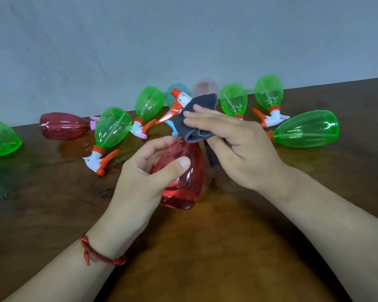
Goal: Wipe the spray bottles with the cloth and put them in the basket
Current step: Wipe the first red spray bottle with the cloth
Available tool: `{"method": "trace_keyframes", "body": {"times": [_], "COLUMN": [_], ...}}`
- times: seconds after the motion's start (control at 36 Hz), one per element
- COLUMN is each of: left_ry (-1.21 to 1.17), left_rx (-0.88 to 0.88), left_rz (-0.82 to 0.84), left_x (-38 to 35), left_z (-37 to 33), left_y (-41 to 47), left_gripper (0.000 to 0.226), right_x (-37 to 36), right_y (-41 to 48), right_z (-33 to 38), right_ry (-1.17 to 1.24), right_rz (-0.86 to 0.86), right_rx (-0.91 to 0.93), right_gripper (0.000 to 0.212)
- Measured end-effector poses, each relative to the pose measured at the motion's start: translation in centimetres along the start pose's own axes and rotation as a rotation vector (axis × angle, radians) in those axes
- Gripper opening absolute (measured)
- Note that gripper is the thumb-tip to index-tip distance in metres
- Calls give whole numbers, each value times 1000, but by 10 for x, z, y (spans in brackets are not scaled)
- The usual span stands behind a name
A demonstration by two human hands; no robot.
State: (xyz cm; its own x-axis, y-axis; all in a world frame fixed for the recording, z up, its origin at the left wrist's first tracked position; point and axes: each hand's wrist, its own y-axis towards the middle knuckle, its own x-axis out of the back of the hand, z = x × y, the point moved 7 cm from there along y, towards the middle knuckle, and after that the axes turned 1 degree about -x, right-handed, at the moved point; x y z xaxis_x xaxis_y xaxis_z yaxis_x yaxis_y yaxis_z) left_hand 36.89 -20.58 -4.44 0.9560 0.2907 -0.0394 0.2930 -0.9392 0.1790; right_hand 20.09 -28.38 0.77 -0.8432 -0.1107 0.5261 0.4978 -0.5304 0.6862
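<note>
Left hand [144, 171] is gripping the red spray bottle [183, 182] round its body, thumb across the front. The base is facing the viewer, low over the counter [227, 247]. Whether it is touching the surface cannot be told.

Right hand [234, 144] is pinching the grey cloth [194, 118] between fingers and thumb and pressing it against the bottle's neck, just under the orange-and-white trigger head [177, 105]. A loose tail of the cloth is hanging beneath that hand.

The basket is not appearing in view.

Hazards noted:

- One hand alone is carrying the bottle, and its plastic is looking smooth and glossy. Sideways pressure from wiping is likely to twist it out of the grip and drop it among the others.
- The cloth is working right beside the trigger lever, so a firm stroke could be squeezing it. Whether the bottle is holding liquid cannot be told.
- The hanging tail could be snagging a nozzle on the counter and dragging that bottle along.
- The green spray bottles [112, 127] are lying on their rounded sides close around the hands — a forearm sweep is liable to set them rolling.
- With the basket out of sight, the reach toward it will be crossing this clutter.
</note>
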Motion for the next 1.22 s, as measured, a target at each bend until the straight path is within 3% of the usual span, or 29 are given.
{"method": "trace_keyframes", "body": {"times": [0.08,0.17,0.22,0.28,0.39,0.67,0.83,0.97,1.22], "left_ry": [33,123,140,161,213,298,283,147,60], "left_rx": [-18,-36,-35,-48,-84,-77,-52,-36,-5], "left_rz": [-1,9,17,38,63,67,114,103,13], "left_x": [1,0,-1,-5,-12,-9,-13,-10,2], "left_z": [-1,-1,-1,-2,-4,-9,-8,-6,-2], "left_y": [1,1,1,0,-4,-4,-8,-4,1], "left_gripper": [59,55,54,53,52,54,39,48,60], "right_x": [11,18,20,20,2,-15,-28,-15,-1], "right_y": [-1,-4,-5,-4,-4,1,2,1,1], "right_z": [-11,-29,-32,-20,-2,16,17,16,-6], "right_ry": [117,477,546,442,247,-83,-16,34,-47], "right_rz": [-174,-415,-485,-457,-244,-29,149,171,-2], "right_rx": [-194,-473,-525,-449,-324,-49,-1,38,-19], "right_gripper": [42,34,34,36,41,45,47,49,50]}}
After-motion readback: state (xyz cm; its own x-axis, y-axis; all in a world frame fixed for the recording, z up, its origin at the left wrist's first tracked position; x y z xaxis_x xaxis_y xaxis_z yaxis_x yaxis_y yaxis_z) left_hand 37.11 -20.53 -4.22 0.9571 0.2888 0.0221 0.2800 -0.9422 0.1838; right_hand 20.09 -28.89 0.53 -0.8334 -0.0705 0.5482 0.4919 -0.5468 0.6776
